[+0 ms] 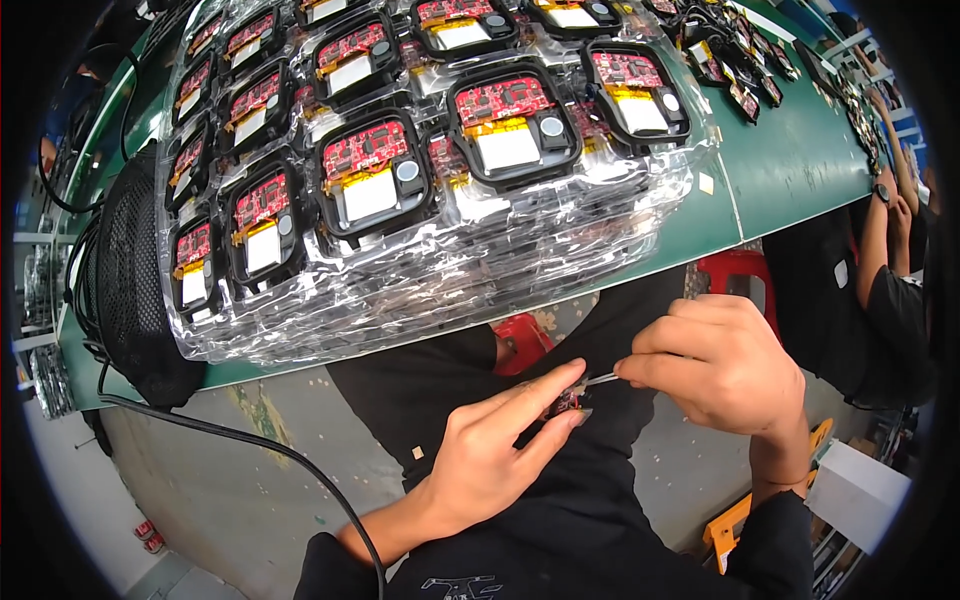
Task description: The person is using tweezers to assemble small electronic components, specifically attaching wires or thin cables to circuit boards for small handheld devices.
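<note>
Over my lap, my left hand (497,440) is closed on a small dark electronic device (568,402) with a bit of red showing, gripped between thumb and fingers; most of it is hidden. My right hand (705,365) pinches a thin, light metal tool (602,379) whose tip reaches the device's upper edge. Whether it is tweezers or a pick I cannot tell. Beyond my hands stands a stack of clear plastic trays (440,300). Its top tray carries several black device housings (510,125), each with a red circuit board, yellow tape and a white battery.
The trays rest on a green table (790,175), whose near edge runs just beyond my knees. A black mesh bag (135,270) and a black cable (270,445) are at the left. More device parts with wires (735,60) lie far right. Another person's arm (877,250) is at the right.
</note>
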Motion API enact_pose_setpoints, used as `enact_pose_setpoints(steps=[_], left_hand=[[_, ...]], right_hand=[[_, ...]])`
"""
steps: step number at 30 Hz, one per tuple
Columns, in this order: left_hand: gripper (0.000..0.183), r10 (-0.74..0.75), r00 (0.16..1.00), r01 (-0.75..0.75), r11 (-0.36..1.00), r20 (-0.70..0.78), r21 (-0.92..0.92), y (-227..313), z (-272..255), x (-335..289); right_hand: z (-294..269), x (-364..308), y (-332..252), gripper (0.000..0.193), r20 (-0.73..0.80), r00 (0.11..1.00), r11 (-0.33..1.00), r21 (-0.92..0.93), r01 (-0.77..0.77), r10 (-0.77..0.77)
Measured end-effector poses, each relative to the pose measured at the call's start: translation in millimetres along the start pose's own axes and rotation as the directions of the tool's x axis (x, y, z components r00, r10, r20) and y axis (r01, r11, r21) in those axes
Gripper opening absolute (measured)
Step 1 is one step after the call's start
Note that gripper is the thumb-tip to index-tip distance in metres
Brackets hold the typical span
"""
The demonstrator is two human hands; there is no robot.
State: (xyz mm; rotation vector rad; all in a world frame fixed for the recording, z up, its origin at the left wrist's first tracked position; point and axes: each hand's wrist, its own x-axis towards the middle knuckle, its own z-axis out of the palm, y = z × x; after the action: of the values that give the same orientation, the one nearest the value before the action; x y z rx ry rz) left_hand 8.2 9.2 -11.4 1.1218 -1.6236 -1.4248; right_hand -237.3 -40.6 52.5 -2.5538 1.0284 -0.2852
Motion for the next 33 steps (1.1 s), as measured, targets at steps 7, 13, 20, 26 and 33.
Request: enact_pose_setpoints(steps=[7,13,20,26,33], left_hand=[[0.048,0.012,0.999,-0.011,1.000,0.033,-0.015,1.9,-2.4,2.7],[0.049,-0.108,0.987,0.126,0.979,0.115,-0.160,-1.2,-6.2,0.3],[0.049,-0.202,0.974,0.225,0.926,0.105,-0.302,-3.7,-8.1,-0.7],[0.048,-0.274,0.954,0.295,0.781,0.121,-0.551,-9.7,-8.4,-0.9],[0.043,-0.286,0.957,0.254,0.737,0.052,-0.627,-12.1,-2.1,1.0]], right_hand=[[-2.3,4.1,1.6,0.022,0.044,0.998,0.998,0.044,0.044,-0.046],[-8.5,3.8,6.3,0.022,0.074,0.993,0.992,0.095,0.083,-0.090],[-22.3,-2.7,10.1,0.021,0.078,0.997,0.977,0.214,0.011,-0.028],[-20.0,-17.2,-9.1,0.018,0.013,0.894,0.875,-0.217,-0.434,0.447],[17.1,-12.4,-20.2,0.032,-0.003,0.817,0.772,0.328,-0.544,0.577]])
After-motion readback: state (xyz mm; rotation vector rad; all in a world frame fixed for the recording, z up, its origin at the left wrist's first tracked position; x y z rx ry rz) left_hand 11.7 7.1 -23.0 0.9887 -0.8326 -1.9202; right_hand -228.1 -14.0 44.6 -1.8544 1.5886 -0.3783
